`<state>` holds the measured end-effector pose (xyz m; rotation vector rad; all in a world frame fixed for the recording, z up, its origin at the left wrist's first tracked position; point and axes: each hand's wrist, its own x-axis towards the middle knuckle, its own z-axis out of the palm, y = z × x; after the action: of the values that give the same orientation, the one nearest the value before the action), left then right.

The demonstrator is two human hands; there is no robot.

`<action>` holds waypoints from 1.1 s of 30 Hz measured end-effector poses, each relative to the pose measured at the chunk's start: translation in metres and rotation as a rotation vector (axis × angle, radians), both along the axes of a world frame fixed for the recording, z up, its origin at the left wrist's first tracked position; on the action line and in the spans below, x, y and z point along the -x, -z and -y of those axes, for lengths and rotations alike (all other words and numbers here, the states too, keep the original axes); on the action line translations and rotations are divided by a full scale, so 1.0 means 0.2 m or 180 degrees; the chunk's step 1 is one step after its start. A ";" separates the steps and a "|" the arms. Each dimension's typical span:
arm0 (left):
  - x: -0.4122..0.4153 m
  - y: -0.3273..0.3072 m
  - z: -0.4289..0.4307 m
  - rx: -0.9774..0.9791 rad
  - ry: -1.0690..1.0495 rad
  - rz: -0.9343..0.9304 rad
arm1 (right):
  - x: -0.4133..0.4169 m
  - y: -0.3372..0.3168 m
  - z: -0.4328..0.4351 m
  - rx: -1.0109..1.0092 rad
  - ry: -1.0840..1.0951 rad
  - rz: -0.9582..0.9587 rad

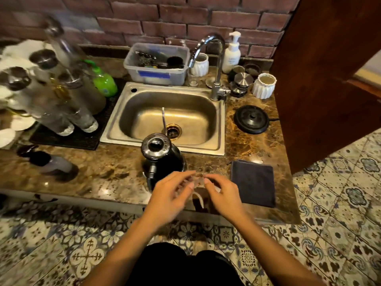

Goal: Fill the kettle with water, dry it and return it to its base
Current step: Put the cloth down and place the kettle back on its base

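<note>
A black gooseneck kettle (162,155) stands upright with its lid on, on the marble counter just in front of the steel sink (221,129). Its thin spout reaches over the basin. The round black kettle base (252,119) sits bare to the right of the sink. A folded dark cloth (254,182) lies flat on the counter near the front right edge. My left hand (171,195) and my right hand (222,195) hover close together over the counter's front edge, just in front of the kettle's handle. Their fingertips nearly touch and are blurred. Neither hand holds anything I can make out.
A chrome faucet (216,58) rises at the sink's back right with no water running. Behind it are a plastic tub (156,75), a pump bottle (232,52) and white ribbed cups (263,85). Glass bottles (68,96) crowd a mat at left. A wooden panel (329,69) borders the right.
</note>
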<state>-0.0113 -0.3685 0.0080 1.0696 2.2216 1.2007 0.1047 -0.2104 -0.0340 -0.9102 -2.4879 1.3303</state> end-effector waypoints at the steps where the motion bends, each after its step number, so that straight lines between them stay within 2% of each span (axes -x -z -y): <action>1: 0.04 -0.04 0.04 -0.0118 -0.0170 0.0034 | 0.05 -0.02 0.05 0.0109 -0.0021 -0.0057; 4: 0.18 -0.10 0.17 -0.0497 -0.0759 0.0344 | 0.20 -0.04 0.20 0.0609 0.0097 -0.0178; 7: 0.40 -0.07 0.35 -0.0836 -0.1467 0.0900 | 0.38 -0.05 0.40 0.0925 0.0234 -0.0237; 11: 0.54 0.10 0.40 -0.0705 -0.2049 0.1674 | 0.45 -0.05 0.50 0.1342 0.0396 -0.0141; 14: 0.65 0.23 0.42 -0.0380 -0.2084 0.2291 | 0.54 -0.05 0.59 0.1606 0.0686 -0.0260; 20: 0.76 0.40 0.37 0.0171 -0.1950 0.3341 | 0.66 -0.01 0.71 0.1723 0.1325 -0.0162; 27: 0.77 0.46 0.32 0.0210 -0.1765 0.3944 | 0.74 -0.01 0.77 0.1821 0.1631 -0.0229; 33: 0.80 0.50 0.32 0.0187 -0.1780 0.4084 | 0.79 0.00 0.83 0.1335 0.1969 -0.0343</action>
<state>-0.1703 -0.4323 -0.0911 -0.4091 1.4383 1.3984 -0.0532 -0.3770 -0.0346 -1.4864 -1.6462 1.6116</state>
